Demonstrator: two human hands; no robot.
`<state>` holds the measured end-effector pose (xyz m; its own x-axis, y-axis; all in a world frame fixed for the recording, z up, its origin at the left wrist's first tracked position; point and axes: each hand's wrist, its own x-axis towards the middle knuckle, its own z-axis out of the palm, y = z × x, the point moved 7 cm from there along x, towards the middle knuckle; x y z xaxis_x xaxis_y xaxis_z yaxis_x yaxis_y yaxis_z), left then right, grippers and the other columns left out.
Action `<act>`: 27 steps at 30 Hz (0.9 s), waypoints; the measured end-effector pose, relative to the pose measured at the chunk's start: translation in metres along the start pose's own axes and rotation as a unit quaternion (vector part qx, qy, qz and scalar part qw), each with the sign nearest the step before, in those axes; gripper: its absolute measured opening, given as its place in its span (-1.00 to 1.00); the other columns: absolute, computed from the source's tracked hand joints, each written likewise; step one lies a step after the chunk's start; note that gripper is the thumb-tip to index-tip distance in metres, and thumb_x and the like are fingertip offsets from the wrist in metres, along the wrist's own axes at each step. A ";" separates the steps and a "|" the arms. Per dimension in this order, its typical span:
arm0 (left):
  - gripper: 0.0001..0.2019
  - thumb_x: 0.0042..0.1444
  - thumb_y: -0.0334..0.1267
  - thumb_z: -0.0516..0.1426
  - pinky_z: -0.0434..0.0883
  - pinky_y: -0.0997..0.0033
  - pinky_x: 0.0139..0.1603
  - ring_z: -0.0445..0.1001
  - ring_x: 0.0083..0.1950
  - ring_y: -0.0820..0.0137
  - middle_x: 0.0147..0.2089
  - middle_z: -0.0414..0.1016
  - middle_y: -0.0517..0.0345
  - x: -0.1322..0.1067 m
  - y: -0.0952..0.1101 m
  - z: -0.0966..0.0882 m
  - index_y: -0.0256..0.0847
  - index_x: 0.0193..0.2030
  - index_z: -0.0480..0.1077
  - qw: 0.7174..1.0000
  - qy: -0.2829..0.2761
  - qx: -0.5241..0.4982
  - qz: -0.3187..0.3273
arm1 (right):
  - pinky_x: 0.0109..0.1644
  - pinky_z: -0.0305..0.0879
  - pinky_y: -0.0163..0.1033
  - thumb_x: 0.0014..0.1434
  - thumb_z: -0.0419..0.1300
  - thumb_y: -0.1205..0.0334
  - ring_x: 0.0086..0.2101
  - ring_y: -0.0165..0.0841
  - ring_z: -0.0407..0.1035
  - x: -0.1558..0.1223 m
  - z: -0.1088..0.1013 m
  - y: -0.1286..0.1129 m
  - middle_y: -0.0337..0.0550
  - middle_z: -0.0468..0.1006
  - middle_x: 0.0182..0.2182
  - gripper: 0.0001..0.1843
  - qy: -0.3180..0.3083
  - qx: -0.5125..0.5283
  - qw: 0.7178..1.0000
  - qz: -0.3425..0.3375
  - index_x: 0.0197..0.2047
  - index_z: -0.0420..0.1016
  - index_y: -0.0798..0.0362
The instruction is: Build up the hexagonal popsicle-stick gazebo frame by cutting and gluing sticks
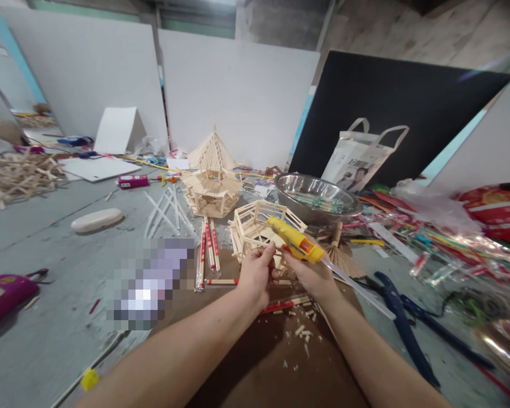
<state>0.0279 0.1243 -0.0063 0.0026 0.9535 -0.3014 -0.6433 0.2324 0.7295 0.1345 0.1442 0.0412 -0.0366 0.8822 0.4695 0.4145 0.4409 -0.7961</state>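
My right hand [312, 275] is closed around a yellow glue gun [295, 239] with a clear glue stick [357, 289] sticking out of its back. The gun's nozzle points at an open hexagonal frame of wooden sticks [259, 226] on the floor. My left hand [257, 275] is pinched shut at the frame's near edge, on something too small to make out. Both hands hover over a brown cardboard sheet [255, 351] littered with stick offcuts.
A finished stick pagoda [212, 178] stands behind the frame, with chopstick packets [208, 246] beside it. A steel bowl [317, 195] and paper bag [359, 156] sit to the right, amid wrappers. Blue-handled shears [399, 317] lie near my right arm. A white oval case [97, 220] lies left.
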 end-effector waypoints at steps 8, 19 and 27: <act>-0.69 -0.15 -0.04 0.13 0.02 0.64 -0.80 0.12 -0.79 0.64 -0.71 0.13 0.40 0.002 0.000 -0.002 -0.24 -0.50 0.16 1.000 -0.002 0.013 -0.015 | -0.14 0.27 -0.14 -0.08 0.18 0.17 -0.28 -0.28 0.37 0.001 0.001 0.007 -0.17 0.51 -0.42 -0.73 0.017 0.028 0.999 0.005 -0.27 0.40 0.07; -0.67 -0.17 0.00 0.13 0.05 0.64 -0.78 0.10 -0.78 0.66 -0.71 0.11 0.40 0.001 0.004 -0.001 -0.27 -0.47 0.24 1.000 -0.015 0.013 -0.010 | -0.18 0.25 -0.18 -0.04 0.14 0.25 -0.32 -0.34 0.34 -0.001 -0.002 -0.012 -0.19 0.49 -0.38 -0.73 0.021 -0.054 0.998 -0.038 -0.20 0.37 0.03; -0.66 -0.19 0.01 0.14 0.05 0.64 -0.78 0.11 -0.78 0.66 -0.69 0.12 0.40 0.002 0.004 -0.002 -0.25 -0.49 0.21 1.000 -0.015 0.018 0.013 | -0.15 0.23 -0.17 -0.06 0.12 0.30 -0.23 -0.32 0.30 -0.001 -0.002 -0.023 -0.15 0.43 -0.23 -0.78 0.033 -0.074 0.994 -0.072 -0.26 0.35 0.02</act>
<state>0.0241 0.1270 -0.0051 0.0102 0.9645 -0.2640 -0.6155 0.2141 0.7585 0.1274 0.1325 0.0596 -0.0475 0.7965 0.6027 0.5379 0.5288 -0.6565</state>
